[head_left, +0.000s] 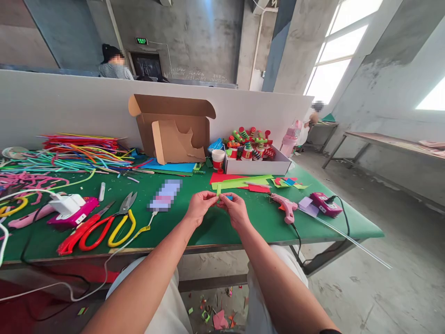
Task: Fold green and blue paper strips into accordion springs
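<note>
Over the green table, my left hand [201, 207] and my right hand [235, 209] meet with fingertips pinched together. Between them is a small light-green paper strip [219, 189], its upper end sticking up above the fingers. A small blue piece [229, 197] shows at the right hand's fingers; whether it is paper cannot be made out. Just beyond the hands lie green paper strips [243, 181] and red paper [225, 177]. To the right of my right hand rests a pink hot glue gun [285, 207].
Red-handled scissors [99, 232], yellow-handled shears [125, 222] and a charging phone [166, 195] lie left. Pipe cleaners [79, 153] pile at back left. Behind stand an open cardboard box [174, 105], paper cups [218, 158] and a white box [257, 168] of finished crafts. A purple power strip [326, 205] sits right.
</note>
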Demonstrator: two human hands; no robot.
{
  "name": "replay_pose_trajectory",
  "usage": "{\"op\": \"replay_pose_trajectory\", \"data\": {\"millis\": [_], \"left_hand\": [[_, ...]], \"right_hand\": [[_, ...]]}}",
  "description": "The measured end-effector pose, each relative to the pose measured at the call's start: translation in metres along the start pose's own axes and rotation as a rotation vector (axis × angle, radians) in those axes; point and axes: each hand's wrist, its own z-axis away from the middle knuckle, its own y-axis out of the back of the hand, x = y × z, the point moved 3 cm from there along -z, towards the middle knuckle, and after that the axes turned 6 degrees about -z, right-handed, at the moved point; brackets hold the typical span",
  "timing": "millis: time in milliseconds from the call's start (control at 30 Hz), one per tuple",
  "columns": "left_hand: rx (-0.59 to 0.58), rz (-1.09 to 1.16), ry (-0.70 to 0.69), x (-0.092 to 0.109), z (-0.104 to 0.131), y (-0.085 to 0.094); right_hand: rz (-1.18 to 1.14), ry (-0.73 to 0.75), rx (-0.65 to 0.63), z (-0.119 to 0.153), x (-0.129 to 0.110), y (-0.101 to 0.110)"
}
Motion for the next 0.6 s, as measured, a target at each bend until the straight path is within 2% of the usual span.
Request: {"op": "replay_pose_trajectory", "data": {"millis": [167, 600], "left_hand": [[0.018, -0.006, 0.003, -0.0009, -0.0001, -0.0006], [0.061, 0.011, -0.002, -0.0068, 0.0013, -0.0035]], "right_hand": [[0.045, 0.050, 0.024, 0.0019, -0.0014, -0.0003], [0.086, 0.074, 0.064, 0.0013, -0.0007, 0.0009]]}}
